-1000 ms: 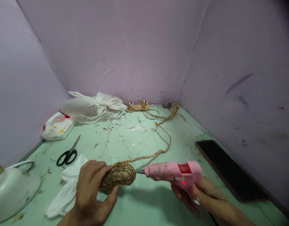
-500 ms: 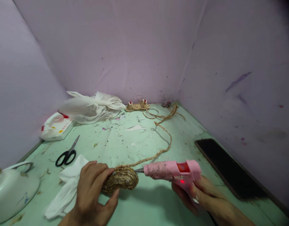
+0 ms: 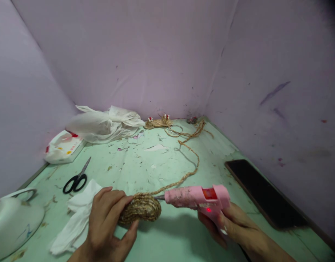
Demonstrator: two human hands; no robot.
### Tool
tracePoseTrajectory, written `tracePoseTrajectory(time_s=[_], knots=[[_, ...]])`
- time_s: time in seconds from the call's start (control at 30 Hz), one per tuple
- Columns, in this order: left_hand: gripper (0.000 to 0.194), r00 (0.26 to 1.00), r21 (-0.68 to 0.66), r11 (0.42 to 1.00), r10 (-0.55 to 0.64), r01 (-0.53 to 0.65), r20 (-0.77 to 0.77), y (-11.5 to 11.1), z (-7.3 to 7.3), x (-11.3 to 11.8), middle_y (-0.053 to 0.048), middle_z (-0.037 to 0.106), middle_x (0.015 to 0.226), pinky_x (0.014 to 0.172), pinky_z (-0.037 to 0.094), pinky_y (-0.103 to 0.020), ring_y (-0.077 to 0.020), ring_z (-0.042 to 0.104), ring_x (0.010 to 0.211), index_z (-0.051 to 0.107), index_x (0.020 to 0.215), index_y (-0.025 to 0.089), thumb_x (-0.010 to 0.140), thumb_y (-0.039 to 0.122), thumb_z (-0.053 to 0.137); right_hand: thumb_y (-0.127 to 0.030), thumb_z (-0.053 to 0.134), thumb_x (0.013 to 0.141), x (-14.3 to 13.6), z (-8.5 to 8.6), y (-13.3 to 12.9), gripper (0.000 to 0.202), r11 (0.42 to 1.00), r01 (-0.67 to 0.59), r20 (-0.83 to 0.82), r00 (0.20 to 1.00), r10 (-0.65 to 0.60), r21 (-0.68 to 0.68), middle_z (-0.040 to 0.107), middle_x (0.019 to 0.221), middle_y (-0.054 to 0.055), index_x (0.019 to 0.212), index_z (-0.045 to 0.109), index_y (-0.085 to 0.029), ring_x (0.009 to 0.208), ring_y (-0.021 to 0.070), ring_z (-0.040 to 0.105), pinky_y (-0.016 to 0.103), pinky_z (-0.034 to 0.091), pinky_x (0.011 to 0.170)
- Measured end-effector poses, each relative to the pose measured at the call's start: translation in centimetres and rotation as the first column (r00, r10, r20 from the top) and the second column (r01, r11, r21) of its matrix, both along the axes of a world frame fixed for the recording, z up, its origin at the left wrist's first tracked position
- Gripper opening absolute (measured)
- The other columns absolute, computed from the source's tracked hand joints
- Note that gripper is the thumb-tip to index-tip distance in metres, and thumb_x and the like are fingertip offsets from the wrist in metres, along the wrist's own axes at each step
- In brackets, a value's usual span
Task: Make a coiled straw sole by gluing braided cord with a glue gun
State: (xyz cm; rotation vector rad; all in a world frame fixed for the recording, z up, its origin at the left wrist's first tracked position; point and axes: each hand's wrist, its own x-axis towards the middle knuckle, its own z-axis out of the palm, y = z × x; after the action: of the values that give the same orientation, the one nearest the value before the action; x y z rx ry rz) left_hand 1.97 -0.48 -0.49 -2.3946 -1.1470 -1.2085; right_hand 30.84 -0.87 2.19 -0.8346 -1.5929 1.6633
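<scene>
The straw coil (image 3: 141,208) is being shifted slightly rightward by the left hand (image 3: 107,218), and its right end is being brought lower than before. The pink glue gun (image 3: 197,198) is being edged leftward by the right hand (image 3: 232,225), its metal nozzle (image 3: 160,197) now being held at the coil's upper edge, near the outgoing rope (image 3: 180,181), rather than at its right end.

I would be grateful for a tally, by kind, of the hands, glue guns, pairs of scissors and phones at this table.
Hands, left hand and right hand: 2
Glue gun: 1
Pair of scissors: 1
Phone: 1
Total: 5
</scene>
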Motion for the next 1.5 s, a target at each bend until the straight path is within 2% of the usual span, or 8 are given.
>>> tracePoseTrajectory(time_s=[0.17,0.33,0.57,0.8,1.0,1.23,1.37,1.5], knots=[[0.045,0.999,-0.036,0.999,0.036,-0.036,-0.017,0.2,-0.5,-1.0,-0.015,0.052,0.102,0.084,0.041,-0.052,-0.0297,0.051,0.094,0.052,0.110,0.010,0.067,0.010,0.064,-0.047,0.044,0.090,0.1,0.0,-0.2,0.039,0.998,0.030,-0.055,0.998,-0.033,-0.052,0.039,0.062,-0.001,0.117,0.060,-0.024,0.052,0.0108,0.031,0.025,0.034,0.050],[0.044,0.999,-0.048,0.998,0.047,-0.048,-0.014,0.2,-0.5,-1.3,-0.015,0.052,0.101,0.083,0.041,-0.051,-0.0295,0.050,0.094,0.051,0.110,0.009,0.068,0.012,0.064,-0.047,0.043,0.090,0.1,0.1,0.1,0.042,0.999,-0.020,-0.073,0.997,0.017,-0.042,0.044,0.064,0.000,0.122,0.057,-0.023,0.051,0.0096,0.032,0.024,0.035,0.050],[0.042,0.998,-0.063,0.996,0.063,-0.063,-0.007,0.5,-0.5,-1.1,-0.015,0.052,0.101,0.083,0.041,-0.051,-0.0298,0.049,0.095,0.051,0.110,0.010,0.070,0.013,0.064,-0.047,0.042,0.090,-0.1,0.1,0.4,0.046,0.999,-0.046,-0.052,0.998,0.047,0.017,0.058,0.096,0.009,0.129,0.052,-0.025,0.051,0.0094,0.032,0.025,0.036,0.049],[0.041,0.997,-0.071,0.994,0.081,-0.081,-0.003,0.4,-0.7,-1.0,-0.015,0.052,0.101,0.083,0.041,-0.050,-0.0296,0.049,0.096,0.050,0.109,0.010,0.071,0.013,0.063,-0.048,0.043,0.089,-0.3,-0.2,0.2,0.045,0.999,-0.033,-0.062,0.998,0.033,-0.003,0.059,0.094,0.007,0.128,0.052,-0.028,0.050,0.0089,0.032,0.024,0.034,0.047],[0.039,0.996,-0.099,0.991,0.092,-0.091,0.005,0.4,-0.8,-0.9,-0.014,0.052,0.101,0.082,0.042,-0.048,-0.0286,0.049,0.096,0.049,0.109,0.011,0.072,0.015,0.062,-0.049,0.042,0.088,-0.5,-0.1,0.3,0.045,0.999,-0.034,-0.046,0.998,0.034,0.009,0.059,0.110,0.009,0.127,0.054,-0.029,0.050,0.0089,0.031,0.024,0.030,0.045],[0.036,0.990,-0.164,0.977,0.143,-0.138,0.018,0.5,-1.0,-0.9,-0.012,0.053,0.102,0.082,0.044,-0.045,-0.0264,0.051,0.096,0.050,0.108,0.014,0.074,0.019,0.061,-0.052,0.043,0.087,0.0,-1.0,-0.1,0.044,1.000,0.012,-0.026,1.000,-0.013,-0.026,0.058,0.090,0.007,0.115,0.060,-0.023,0.051,0.0091,0.037,0.024,0.036,0.047],[0.030,0.981,-0.235,0.956,0.190,-0.178,0.031,0.5,-1.0,-0.9,-0.010,0.055,0.101,0.078,0.048,-0.040,-0.0243,0.054,0.093,0.052,0.104,0.018,0.076,0.025,0.059,-0.050,0.045,0.088,0.3,-1.6,-0.5,0.036,0.992,0.118,0.014,0.993,-0.117,-0.044,0.059,0.097,0.008,0.104,0.064,-0.022,0.056,0.0099,0.044,0.027,0.043,0.056],[0.027,0.972,-0.293,0.934,0.230,-0.205,0.055,0.5,-1.0,-0.8,-0.009,0.056,0.100,0.078,0.050,-0.039,-0.0232,0.057,0.091,0.053,0.100,0.019,0.076,0.028,0.059,-0.049,0.047,0.088,0.2,-2.0,-0.4,0.033,0.989,0.149,0.049,0.988,-0.149,0.004,0.060,0.095,0.007,0.098,0.064,-0.023,0.061,0.0124,0.047,0.029,0.045,0.060]])
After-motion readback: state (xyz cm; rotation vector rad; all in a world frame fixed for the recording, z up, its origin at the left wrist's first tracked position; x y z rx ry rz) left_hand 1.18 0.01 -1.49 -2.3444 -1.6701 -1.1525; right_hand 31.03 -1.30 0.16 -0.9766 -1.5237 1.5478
